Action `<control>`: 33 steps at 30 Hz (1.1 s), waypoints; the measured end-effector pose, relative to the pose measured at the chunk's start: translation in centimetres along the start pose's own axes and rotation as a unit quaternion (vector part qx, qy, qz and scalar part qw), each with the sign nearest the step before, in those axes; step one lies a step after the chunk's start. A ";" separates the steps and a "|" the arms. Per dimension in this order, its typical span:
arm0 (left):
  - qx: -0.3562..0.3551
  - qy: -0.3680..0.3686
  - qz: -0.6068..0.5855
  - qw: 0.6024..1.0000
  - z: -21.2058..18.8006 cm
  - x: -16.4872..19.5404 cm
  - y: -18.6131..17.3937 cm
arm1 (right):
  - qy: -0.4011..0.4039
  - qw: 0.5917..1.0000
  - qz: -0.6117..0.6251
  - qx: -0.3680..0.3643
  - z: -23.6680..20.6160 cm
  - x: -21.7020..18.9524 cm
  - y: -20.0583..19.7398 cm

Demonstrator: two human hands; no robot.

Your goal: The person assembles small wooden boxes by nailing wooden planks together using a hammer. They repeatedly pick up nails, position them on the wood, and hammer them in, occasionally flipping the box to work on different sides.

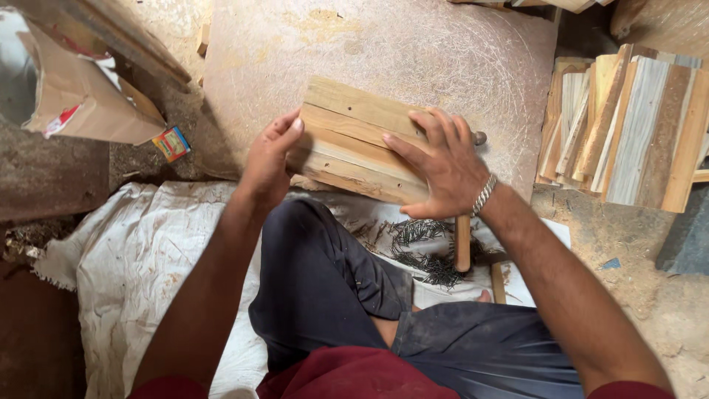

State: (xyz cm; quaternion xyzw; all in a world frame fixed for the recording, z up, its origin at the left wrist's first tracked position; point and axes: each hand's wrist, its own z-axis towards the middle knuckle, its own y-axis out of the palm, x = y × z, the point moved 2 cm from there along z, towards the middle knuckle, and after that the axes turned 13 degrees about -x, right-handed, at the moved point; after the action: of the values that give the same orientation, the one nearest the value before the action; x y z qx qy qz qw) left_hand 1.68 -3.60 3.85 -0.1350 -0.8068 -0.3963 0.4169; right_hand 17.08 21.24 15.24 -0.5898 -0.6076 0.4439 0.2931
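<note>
- A panel of nailed wooden slats (354,137) is held on a scratched round board (384,52), just above the person's knee.
- Its left edge is gripped by the left hand (267,159), fingers curled over the rim.
- The right hand (443,166) is laid flat on top, fingers spread wide.
- A heap of dark nails (425,251) is seen on a white cloth (140,251), beside a wooden hammer handle (463,244).
- Loose slats (628,125) are stacked at the right.
</note>
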 end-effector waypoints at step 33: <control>0.131 0.006 0.514 0.848 4.3 -3.5 0.1 | 0.286 0.874 0.283 0.272 0.6 -2.1 15.4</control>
State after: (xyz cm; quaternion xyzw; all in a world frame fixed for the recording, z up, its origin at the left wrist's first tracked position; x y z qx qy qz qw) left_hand 1.48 0.10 -0.22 -0.4725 -0.6640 -0.0167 0.5793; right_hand 23.85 17.68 1.73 -0.7348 -0.1597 0.4676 0.4647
